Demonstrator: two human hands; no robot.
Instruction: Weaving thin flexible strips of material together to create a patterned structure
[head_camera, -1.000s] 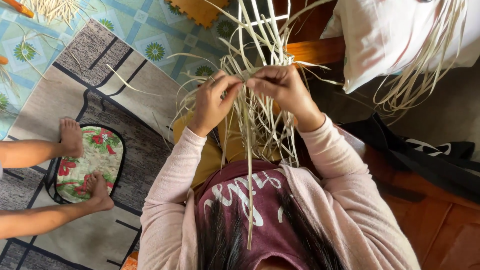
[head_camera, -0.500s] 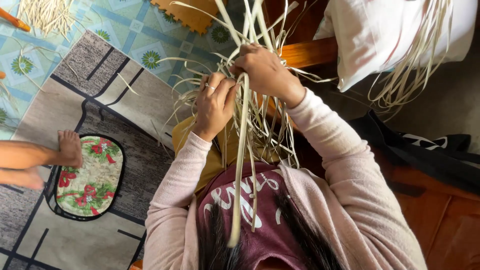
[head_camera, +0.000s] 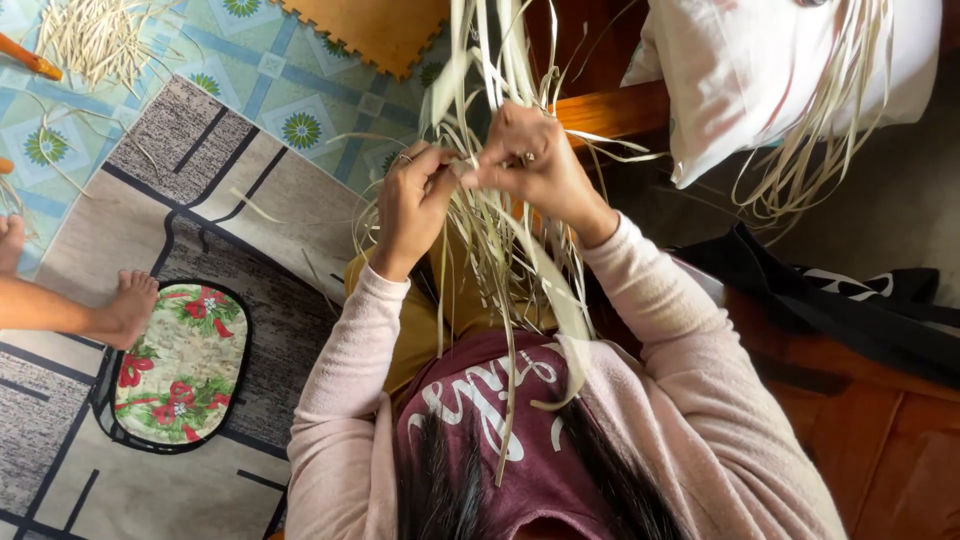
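Note:
A loose bundle of pale straw strips (head_camera: 497, 235) hangs in front of my chest, with long ends trailing down over my maroon top and others fanning upward. My left hand (head_camera: 412, 203) pinches several of the strips between thumb and fingers. My right hand (head_camera: 533, 158), a ring on one finger, grips the strips right beside it; the fingertips of both hands meet at the same spot. Pink sleeves cover both my arms.
Another person's bare foot (head_camera: 128, 305) rests by a floral oval cushion (head_camera: 180, 362) on a grey patterned rug. More straw pieces (head_camera: 95, 40) lie on the tiled mat at the upper left. A white pillow (head_camera: 770, 75) with draped strips and a black bag (head_camera: 850, 310) lie right.
My two hands have drawn closer together on the strips and shifted slightly. The other person's second foot has slid out of view to the left.

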